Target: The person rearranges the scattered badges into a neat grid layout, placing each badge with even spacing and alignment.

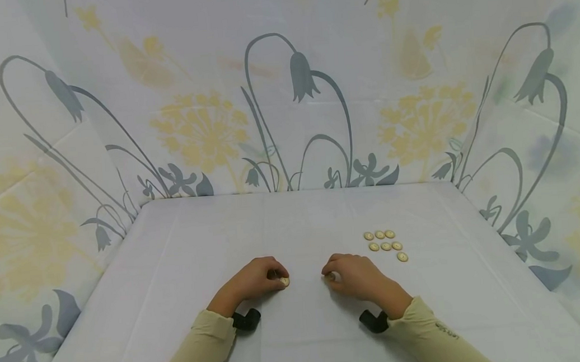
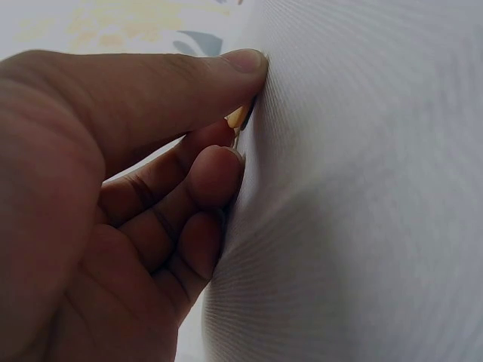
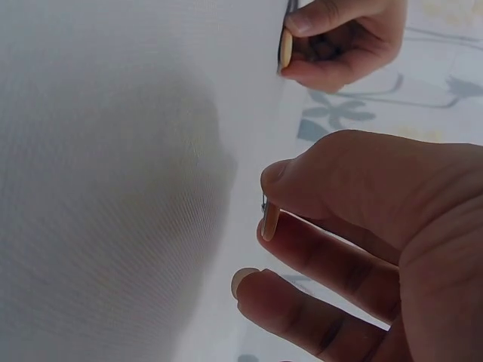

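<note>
My left hand (image 1: 256, 278) pinches a small round yellowish disc (image 1: 285, 282) between thumb and finger, low at the tabletop. In the left wrist view the fingers mostly hide that disc (image 2: 238, 117), and the fingertips touch the cloth. Across from it, my right hand (image 1: 359, 277) holds a similar disc (image 1: 331, 277) between thumb and index finger. The right wrist view has this disc (image 3: 272, 220) edge-on, with a thin dark metal-like bit at its back. It appears raised slightly off the cloth. What is on the faces of the held discs is too small to tell.
Several matching discs (image 1: 386, 246) lie in short rows to the right, beyond my right hand. White cloth (image 1: 301, 337) covers the table. Flower-printed fabric (image 1: 286, 119) stands along the back and both sides. Dark wrist mounts (image 1: 374, 321) sit under the sleeves' cuffs.
</note>
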Action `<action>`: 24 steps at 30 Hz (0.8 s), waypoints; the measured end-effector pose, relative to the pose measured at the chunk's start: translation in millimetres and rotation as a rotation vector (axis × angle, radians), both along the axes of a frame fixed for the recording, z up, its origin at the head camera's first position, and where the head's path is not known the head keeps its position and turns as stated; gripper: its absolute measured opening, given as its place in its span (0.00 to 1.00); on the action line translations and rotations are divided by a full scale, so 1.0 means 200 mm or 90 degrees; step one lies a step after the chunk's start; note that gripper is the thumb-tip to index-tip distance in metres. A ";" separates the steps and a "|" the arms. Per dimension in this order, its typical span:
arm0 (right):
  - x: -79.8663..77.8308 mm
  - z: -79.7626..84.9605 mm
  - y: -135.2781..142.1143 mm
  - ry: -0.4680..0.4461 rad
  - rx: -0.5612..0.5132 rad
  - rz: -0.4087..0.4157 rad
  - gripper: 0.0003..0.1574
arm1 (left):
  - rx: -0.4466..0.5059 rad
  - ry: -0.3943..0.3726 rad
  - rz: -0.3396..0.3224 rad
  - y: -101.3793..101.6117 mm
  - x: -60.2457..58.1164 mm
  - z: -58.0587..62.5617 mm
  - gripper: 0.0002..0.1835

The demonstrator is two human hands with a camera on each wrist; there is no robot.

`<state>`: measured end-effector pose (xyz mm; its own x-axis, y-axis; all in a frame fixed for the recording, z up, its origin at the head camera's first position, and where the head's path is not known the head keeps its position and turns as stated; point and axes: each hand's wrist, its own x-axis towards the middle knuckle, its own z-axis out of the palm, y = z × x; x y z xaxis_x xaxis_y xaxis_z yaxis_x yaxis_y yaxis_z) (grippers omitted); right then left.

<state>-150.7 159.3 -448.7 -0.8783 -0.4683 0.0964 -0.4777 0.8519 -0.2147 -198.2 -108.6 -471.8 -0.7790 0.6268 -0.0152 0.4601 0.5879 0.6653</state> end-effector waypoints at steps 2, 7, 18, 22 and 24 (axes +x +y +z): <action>0.00 0.00 0.01 0.005 -0.003 0.004 0.09 | 0.001 0.001 -0.001 0.00 0.00 0.00 0.09; 0.00 0.01 0.04 0.006 -0.008 0.008 0.09 | 0.003 0.000 -0.004 0.00 0.00 0.00 0.09; 0.00 0.02 0.10 0.025 -0.020 0.000 0.09 | 0.001 -0.005 -0.004 0.00 -0.01 -0.01 0.09; 0.00 0.02 0.13 0.023 -0.015 -0.006 0.10 | -0.001 -0.002 0.000 0.00 -0.01 -0.01 0.09; 0.00 0.02 0.14 0.015 -0.019 -0.013 0.10 | 0.001 -0.004 0.001 0.00 -0.01 -0.01 0.09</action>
<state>-150.4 186.8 -444.6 -0.8850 -0.4466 0.1313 -0.4654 0.8549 -0.2291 -199.9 -109.3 -474.7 -0.7798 0.6257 -0.0196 0.4550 0.5880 0.6688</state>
